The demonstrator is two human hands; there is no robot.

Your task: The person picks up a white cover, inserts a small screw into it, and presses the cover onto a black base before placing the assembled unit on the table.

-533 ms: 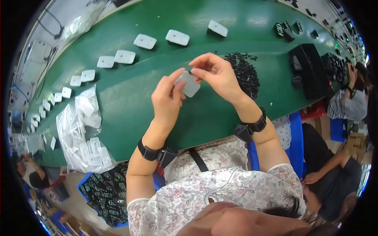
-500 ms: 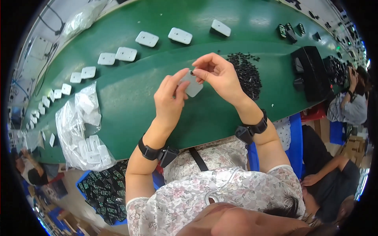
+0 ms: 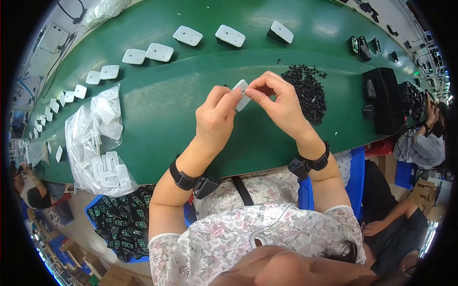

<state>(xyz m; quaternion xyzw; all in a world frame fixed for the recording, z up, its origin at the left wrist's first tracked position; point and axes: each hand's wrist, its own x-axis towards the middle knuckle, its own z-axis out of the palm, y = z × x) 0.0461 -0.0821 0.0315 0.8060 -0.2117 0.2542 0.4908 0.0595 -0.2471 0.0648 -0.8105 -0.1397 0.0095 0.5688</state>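
Note:
In front of me, over the green table (image 3: 167, 109), a small white plastic cover plate (image 3: 243, 104) is held tilted. My left hand (image 3: 217, 109) is closed on it, thumb and fingers gripping its left side. My right hand (image 3: 276, 100) meets the plate's right edge with thumb and index finger pinched together. Whatever lies between those fingertips is too small or hidden to make out. A heap of small black plastic parts (image 3: 305, 95) lies just to the right of my right hand.
A row of white-topped black units (image 3: 230, 36) curves along the table's far side to the left. A clear plastic bag (image 3: 78, 143) holds white covers (image 3: 110, 172). Right stands a black box (image 3: 386, 102). Below left, a blue bin (image 3: 90, 205) holds circuit boards. Other people sit at both sides.
The white cover plate has turned and now shows narrower. Both hands have shifted slightly right and down in the picture. The black piece seen earlier at the right fingertips no longer shows.

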